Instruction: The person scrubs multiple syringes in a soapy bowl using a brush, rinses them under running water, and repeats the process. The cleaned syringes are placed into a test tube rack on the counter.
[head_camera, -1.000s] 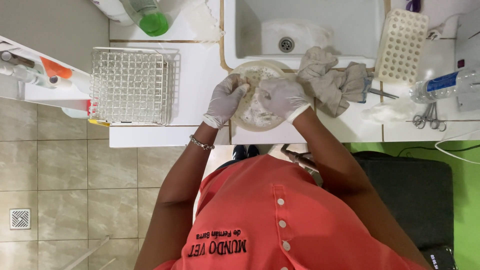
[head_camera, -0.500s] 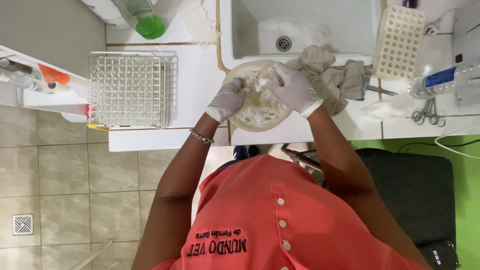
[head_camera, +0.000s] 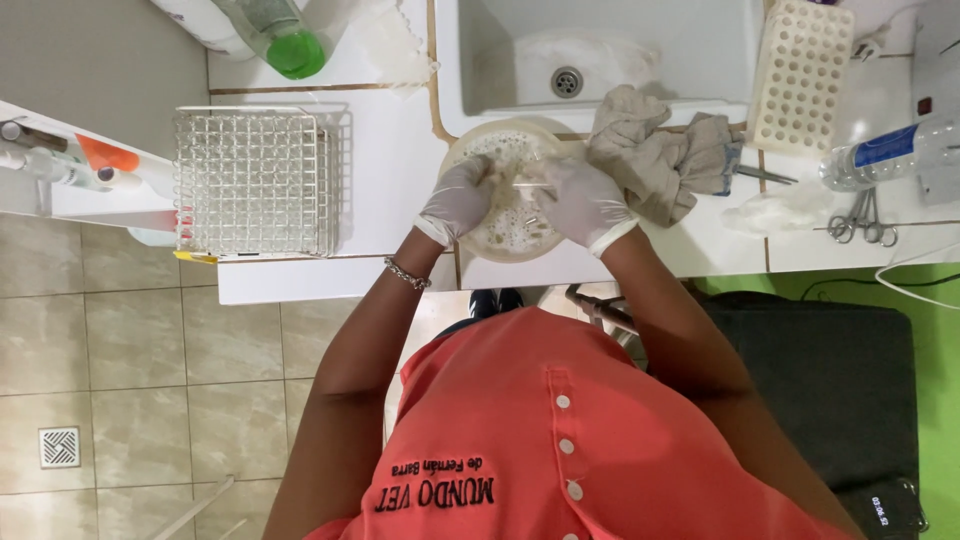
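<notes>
A round pale bowl (head_camera: 505, 235) of foamy water with several small pieces in it stands on the white counter just in front of the sink. Both my hands wear white gloves and are inside it. My left hand (head_camera: 458, 200), a bracelet on its wrist, has its fingers curled at one end of a thin clear tube (head_camera: 530, 187). My right hand (head_camera: 582, 203) pinches the other end of the tube. The two hands almost touch over the bowl's middle.
A wire rack (head_camera: 255, 180) stands left of the bowl, the white sink (head_camera: 600, 60) behind it. A crumpled grey cloth (head_camera: 660, 150), a white holed tube rack (head_camera: 800, 75), a clear bottle (head_camera: 890, 150) and metal scissors (head_camera: 860, 215) lie to the right. A green-capped bottle (head_camera: 280, 35) sits far left.
My right hand came back from the bowl's far right rim toward its middle. Both hands have closed in on the thin tube between them.
</notes>
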